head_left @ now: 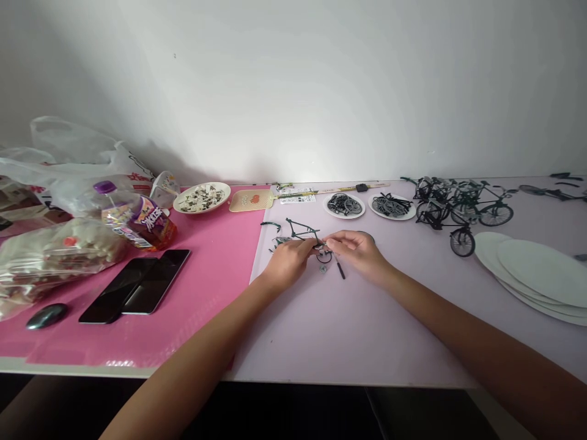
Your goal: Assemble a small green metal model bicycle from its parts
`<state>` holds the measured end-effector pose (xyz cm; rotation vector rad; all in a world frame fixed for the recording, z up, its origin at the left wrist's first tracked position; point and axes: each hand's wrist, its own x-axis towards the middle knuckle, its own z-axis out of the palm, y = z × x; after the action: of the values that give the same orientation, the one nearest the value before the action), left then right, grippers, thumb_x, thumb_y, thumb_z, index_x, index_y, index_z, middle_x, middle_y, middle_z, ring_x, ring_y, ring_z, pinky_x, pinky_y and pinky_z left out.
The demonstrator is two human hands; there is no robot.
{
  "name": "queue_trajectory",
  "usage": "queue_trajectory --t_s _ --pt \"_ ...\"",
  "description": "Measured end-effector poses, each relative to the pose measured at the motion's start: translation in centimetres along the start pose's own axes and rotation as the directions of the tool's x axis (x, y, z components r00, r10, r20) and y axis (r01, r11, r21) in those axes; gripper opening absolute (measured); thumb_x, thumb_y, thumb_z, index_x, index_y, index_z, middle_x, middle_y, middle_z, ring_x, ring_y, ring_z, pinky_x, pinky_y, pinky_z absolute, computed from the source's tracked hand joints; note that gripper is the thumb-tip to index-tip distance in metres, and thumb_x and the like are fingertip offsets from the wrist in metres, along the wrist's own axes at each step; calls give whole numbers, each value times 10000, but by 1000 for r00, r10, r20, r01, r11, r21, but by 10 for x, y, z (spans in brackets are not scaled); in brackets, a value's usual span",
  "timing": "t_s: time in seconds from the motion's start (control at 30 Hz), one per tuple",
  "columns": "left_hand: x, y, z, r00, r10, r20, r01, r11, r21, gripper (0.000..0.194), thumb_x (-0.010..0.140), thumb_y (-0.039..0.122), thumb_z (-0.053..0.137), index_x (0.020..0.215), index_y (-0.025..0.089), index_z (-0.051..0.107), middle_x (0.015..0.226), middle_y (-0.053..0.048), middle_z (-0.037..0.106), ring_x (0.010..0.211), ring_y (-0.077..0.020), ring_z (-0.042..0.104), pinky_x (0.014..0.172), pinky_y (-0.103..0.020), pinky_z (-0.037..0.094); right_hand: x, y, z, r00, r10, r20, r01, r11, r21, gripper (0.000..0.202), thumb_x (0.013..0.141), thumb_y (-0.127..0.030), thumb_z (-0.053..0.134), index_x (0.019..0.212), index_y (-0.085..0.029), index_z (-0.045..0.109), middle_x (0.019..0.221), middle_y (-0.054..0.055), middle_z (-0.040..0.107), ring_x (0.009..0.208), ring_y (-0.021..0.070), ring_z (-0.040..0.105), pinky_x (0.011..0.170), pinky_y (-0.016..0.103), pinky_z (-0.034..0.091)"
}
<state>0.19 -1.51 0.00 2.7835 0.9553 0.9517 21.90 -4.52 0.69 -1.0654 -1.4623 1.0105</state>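
A dark green miniature bicycle frame [302, 231] is raised above the lilac mat, its lower end between my hands. My left hand [293, 260] is closed on that end, fingertips pinched together. Closed too, my right hand [355, 247] meets the left at the fingertips; whatever it pinches is too small to make out. Just below the fingers are a small black ring-shaped wheel [324, 256], a short black screwdriver [340, 269] and a little metallic piece [323, 269]. Loose green parts [271, 225] lie left of the frame.
Two plates of black parts [345, 206] and assembled miniature bicycles [495, 213] stand at the back right. White plates [545, 269] are stacked at right. On the pink mat are phones [158, 281], a mouse [46, 316], a bottle [137, 217] and plastic bags [59, 256].
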Motion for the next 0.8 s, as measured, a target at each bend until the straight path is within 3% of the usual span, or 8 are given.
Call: queue_trajectory --t_s 0.1,0.23,0.43,0.8 --pt "1 1 2 999 -54 3 54 998 -15 201 1067 190 469 1151 188 652 944 -64 812 761 -189 754 635 -252 488 -2 0 3 978 -167 -123 147 977 -154 262 880 -502 782 923 -247 820 967 65 822 909 245 746 788 370 588" --pt "2 -1 4 998 -64 20 64 998 -4 209 1082 247 463 1104 188 662 827 -46 780 677 -171 717 598 -242 451 -3 3 5 938 -325 -117 280 914 -293 234 922 -491 737 914 -273 821 950 69 808 875 238 715 718 374 566" --pt "1 -4 5 999 -40 10 40 999 4 244 1093 278 451 1145 167 661 819 -60 767 681 -169 707 592 -244 445 -1 7 3 918 -389 -84 341 878 -335 185 925 -450 748 962 -289 832 935 65 797 883 235 699 706 370 568" --pt "-3 -2 0 995 -4 98 4 1000 -4 283 1038 132 422 1179 161 666 890 -81 784 729 -179 723 626 -245 484 -1 11 2 926 -378 14 353 850 -391 174 942 -401 723 975 -272 835 899 52 794 782 211 705 690 354 582"
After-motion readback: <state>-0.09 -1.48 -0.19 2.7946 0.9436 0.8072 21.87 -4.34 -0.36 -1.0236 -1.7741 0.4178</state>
